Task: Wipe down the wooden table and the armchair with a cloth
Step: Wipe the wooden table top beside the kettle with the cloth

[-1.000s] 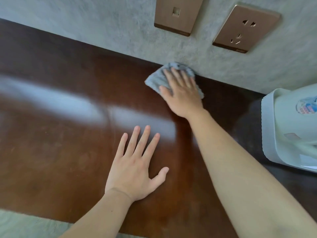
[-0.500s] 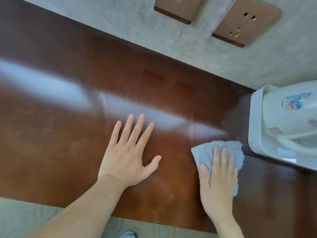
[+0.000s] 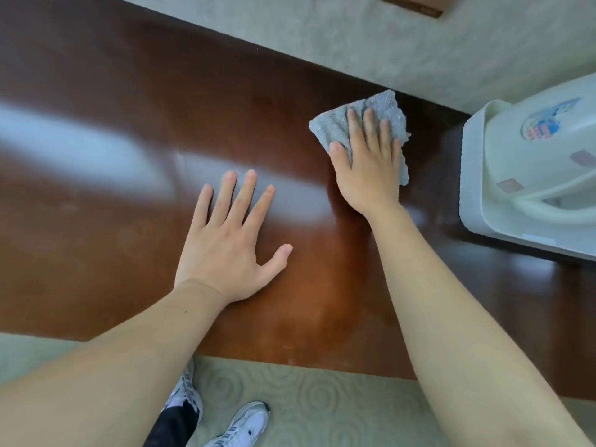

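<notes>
A person leans over a dark, glossy wooden desk [image 3: 96,101] with two bare hands laid on its top. The right hand [image 3: 367,169] lies flat, fingers extended and close together, pressing one grey cloth [image 3: 335,125] against the wood near the desk's far edge, just short of the grey textured wall [image 3: 322,30]; the cloth spreads out beyond the fingertips and along the hand's outer side. The left hand [image 3: 225,243] rests palm down nearer the front edge, fingers spread wide, holding nothing. One white plastic appliance [image 3: 529,175] stands on the desk to the right of the cloth, near it but apart; it carries one blue-and-red cartoon sticker [image 3: 545,122] whose writing is too blurred to read, and two small brownish labels, equally illegible. At the top edge of the view, the lower rim of one bronze-coloured wall plate [image 3: 412,8] shows on the wall. Below the desk's front edge, two white sneakers [image 3: 240,425] stand on a pale green carpet [image 3: 322,404] patterned with concentric circles, one shoe partly hidden behind the left forearm. Broad bands of light reflect off the polished top.
</notes>
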Motion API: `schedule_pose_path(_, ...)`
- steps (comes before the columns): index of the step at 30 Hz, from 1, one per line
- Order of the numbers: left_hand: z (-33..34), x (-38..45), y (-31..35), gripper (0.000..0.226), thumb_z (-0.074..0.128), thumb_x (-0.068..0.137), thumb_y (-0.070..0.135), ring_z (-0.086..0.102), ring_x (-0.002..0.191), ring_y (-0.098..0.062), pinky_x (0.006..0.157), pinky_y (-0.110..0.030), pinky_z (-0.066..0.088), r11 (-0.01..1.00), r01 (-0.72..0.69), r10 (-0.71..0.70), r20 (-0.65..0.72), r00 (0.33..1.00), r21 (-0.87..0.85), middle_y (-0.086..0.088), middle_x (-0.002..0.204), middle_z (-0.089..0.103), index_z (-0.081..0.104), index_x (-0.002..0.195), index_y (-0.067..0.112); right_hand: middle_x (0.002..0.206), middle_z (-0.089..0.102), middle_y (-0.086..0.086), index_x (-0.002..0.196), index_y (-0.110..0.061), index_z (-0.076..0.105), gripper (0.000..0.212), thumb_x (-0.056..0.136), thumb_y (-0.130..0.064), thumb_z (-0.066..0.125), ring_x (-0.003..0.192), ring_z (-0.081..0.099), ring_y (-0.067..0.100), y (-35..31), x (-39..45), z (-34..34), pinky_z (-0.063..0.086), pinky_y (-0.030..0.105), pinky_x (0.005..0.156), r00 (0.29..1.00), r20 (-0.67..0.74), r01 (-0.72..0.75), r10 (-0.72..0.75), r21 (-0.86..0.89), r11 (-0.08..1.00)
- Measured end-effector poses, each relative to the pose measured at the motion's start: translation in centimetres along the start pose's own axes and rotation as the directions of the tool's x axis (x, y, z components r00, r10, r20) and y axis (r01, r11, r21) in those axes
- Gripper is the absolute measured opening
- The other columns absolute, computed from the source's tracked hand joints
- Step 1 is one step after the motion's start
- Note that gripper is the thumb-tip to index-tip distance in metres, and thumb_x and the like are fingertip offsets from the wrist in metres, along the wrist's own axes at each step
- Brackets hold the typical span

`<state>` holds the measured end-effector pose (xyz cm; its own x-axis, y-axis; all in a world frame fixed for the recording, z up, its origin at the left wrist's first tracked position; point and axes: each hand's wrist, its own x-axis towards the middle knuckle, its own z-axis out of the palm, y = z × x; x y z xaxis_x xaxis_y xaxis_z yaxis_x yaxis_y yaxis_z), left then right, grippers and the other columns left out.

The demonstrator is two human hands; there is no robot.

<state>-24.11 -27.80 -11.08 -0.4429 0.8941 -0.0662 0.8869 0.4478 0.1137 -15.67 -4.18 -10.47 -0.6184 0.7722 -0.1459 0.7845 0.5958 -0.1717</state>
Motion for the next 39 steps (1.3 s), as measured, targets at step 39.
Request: schedule_pose_path(39,0.0,-0.1,-0.3,0.086,0.022,0.094,0.072,0.002,0.157,-0.035,0.125,-0.057,0.006,0.995,-0.018,0.023,0.054,0.998,-0.099,-0.012,0.17,0.008,0.018,0.162,0.019,0.165,-0.008,0.0,0.156,-0.029,-0.004,0.063,0.101,-0.052,0.016,0.15,-0.015,0.023,-8.8,-25.4,4.3,-0.001,0.052,0.121,0.916,0.04,-0.401,0.399,0.117,0.909)
